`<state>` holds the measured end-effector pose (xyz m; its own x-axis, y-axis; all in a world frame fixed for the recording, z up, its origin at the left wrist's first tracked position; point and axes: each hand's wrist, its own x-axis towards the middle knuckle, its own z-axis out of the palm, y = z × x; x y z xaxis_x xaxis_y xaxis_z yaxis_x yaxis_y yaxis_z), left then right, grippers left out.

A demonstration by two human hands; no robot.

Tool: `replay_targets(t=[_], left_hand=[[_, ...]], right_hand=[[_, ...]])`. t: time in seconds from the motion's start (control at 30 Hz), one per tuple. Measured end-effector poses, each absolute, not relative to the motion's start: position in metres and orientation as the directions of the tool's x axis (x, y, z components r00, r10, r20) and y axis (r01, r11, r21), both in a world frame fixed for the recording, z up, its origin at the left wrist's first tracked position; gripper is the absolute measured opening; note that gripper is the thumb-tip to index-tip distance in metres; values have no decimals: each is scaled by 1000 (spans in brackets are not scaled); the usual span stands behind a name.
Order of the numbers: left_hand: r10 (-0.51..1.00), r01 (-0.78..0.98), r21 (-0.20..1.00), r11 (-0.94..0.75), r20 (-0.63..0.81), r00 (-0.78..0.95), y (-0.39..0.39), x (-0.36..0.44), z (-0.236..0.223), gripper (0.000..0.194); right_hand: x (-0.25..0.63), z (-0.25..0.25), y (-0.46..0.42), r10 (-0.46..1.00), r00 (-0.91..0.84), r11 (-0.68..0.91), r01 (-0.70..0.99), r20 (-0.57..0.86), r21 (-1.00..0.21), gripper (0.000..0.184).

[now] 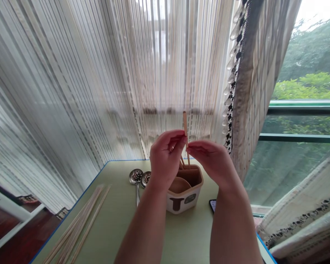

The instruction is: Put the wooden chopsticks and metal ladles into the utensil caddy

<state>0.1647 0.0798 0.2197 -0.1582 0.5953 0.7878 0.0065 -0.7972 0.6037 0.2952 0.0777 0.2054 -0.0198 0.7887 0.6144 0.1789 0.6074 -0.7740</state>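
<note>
A wooden chopstick point(185, 123) stands nearly upright between my hands, its lower end reaching down into a utensil holder; whether it is one stick or a pair pressed together, I cannot tell. My left hand point(165, 159) pinches it from the left, with fingertips closed around its middle. Slightly lower, my right hand point(211, 157) pinches it from the right. The utensil holder point(198, 192) has white outer walls, a brown inside and a rounded front compartment. Other thin sticks point(182, 163) lean in its back part, partly hidden by my left hand.
Two perforated metal ladles point(136, 176) lie left of the holder, one partly behind my arm. A bundle of long thin sticks point(79, 223) lies on the left of the pale green table point(112, 227). A phone point(212, 205) shows beside my right forearm. Striped curtains point(104, 80) hang behind.
</note>
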Motion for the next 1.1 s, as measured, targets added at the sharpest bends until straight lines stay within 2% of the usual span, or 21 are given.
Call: replay_targets(t=[0.1,0.27,0.5,0.73,1.1], left_hand=[[607,0,614,-789,781,-147,83,164,219,15],[667,-56,665,-745,741,-78,91,157,216,15],[687,-164,669,-725,718,-111,98,154,212,21],[696,-66,694,-717,708,-119,103,157,210,18],[715,48,721,-691,692,-96,110,155,205,22]], right_hand=[[295,203,82,804,-35,591,154,594,-792,22],[298,200,88,837,-86,544,230,540,-807,23],[299,202,88,851,-108,523,277,515,-806,18],[298,195,97,847,-133,531,245,514,-811,19],[309,184,107,879,-238,474,342,413,-812,16]])
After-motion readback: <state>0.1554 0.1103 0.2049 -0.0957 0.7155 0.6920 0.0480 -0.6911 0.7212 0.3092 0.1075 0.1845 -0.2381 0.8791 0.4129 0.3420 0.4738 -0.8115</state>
